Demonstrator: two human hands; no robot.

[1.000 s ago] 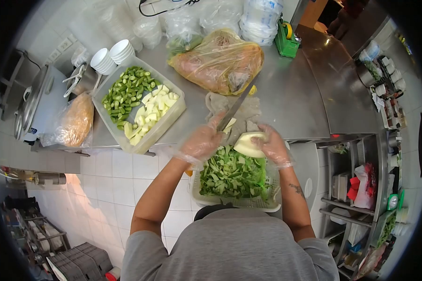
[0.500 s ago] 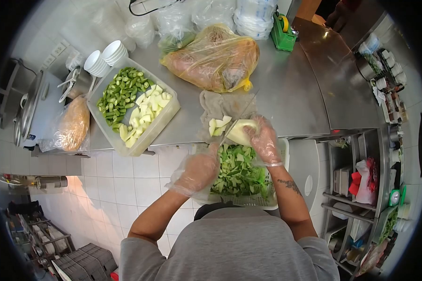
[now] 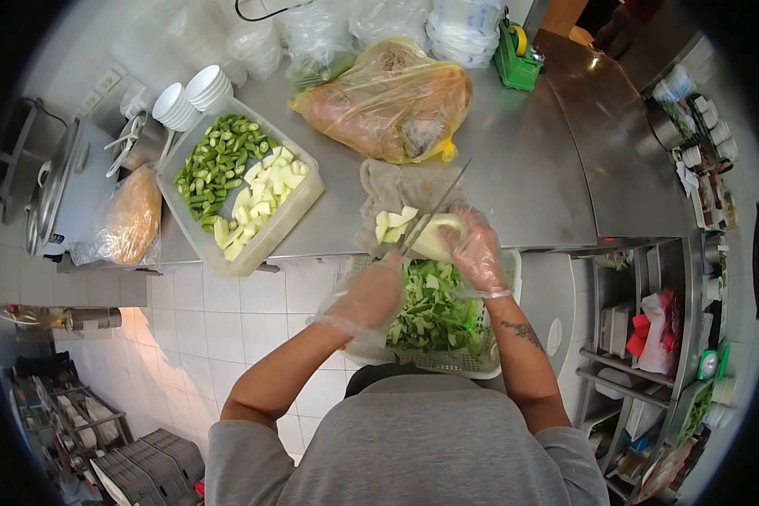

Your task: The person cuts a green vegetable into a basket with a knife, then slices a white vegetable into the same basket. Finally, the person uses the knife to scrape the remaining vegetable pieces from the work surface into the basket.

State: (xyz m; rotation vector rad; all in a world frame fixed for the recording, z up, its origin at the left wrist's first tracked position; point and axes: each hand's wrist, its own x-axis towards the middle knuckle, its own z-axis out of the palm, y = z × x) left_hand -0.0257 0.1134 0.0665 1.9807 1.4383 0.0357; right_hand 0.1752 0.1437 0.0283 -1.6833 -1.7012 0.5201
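My left hand (image 3: 371,293), in a clear plastic glove, is closed round the handle of a long knife (image 3: 438,202). The blade points up and to the right, against the cut end of a pale green vegetable (image 3: 434,239). My right hand (image 3: 478,253), gloved too, grips this vegetable from the right. Several cut pieces (image 3: 393,224) lie left of the blade, near a grey cloth (image 3: 379,185). Below my hands, a white basket (image 3: 511,291) holds chopped leafy greens (image 3: 434,312).
A plastic tub (image 3: 287,228) of sliced green pods and pale chunks stands at the left. Behind the cloth lies a yellow bag (image 3: 388,101) of meat. White bowls (image 3: 173,108), a green tape dispenser (image 3: 517,61) and a wrapped brown item (image 3: 131,215) are also on the counter.
My left hand has moved slightly up and right with the knife, whose blade now leans further over the vegetable. My right hand keeps its hold.
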